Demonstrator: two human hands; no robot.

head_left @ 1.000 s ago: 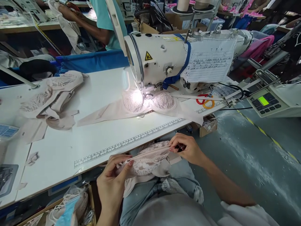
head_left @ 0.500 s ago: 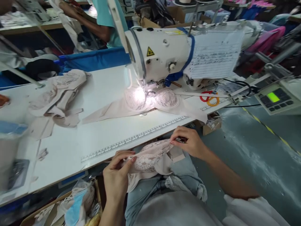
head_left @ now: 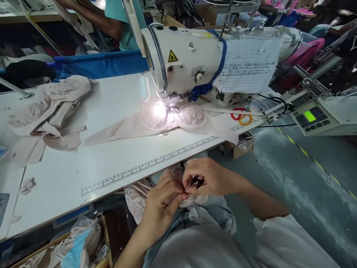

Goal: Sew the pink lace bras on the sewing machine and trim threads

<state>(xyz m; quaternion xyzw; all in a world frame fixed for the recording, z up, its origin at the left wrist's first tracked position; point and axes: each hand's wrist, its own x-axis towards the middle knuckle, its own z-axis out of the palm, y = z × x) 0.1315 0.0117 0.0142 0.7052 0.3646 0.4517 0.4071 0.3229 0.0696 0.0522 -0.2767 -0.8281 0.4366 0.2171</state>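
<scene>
Over my lap, my left hand [head_left: 167, 195] pinches the edge of a pale pink lace garment [head_left: 135, 203], whose lace hangs to the left of the fingers. My right hand [head_left: 205, 176] meets it fingertip to fingertip, with small black snips [head_left: 197, 181] held in the palm, blades pointing out. The fingers of both hands hide much of the garment. On the table, a second pale lace bra [head_left: 192, 115] lies spread under the lit needle area of the white sewing machine [head_left: 184, 61].
More pale garments [head_left: 61, 108] are heaped on the white table [head_left: 111, 160] at left. Red and orange-handled scissors [head_left: 242, 116] lie by the control panel [head_left: 314, 117]. A box of scraps [head_left: 106, 238] stands below left. Another person's arm [head_left: 103, 22] shows behind.
My hands have come together from opposite ends of the garment, which is now bunched between them. The black snips show more clearly in my right hand. The view has shifted slightly right.
</scene>
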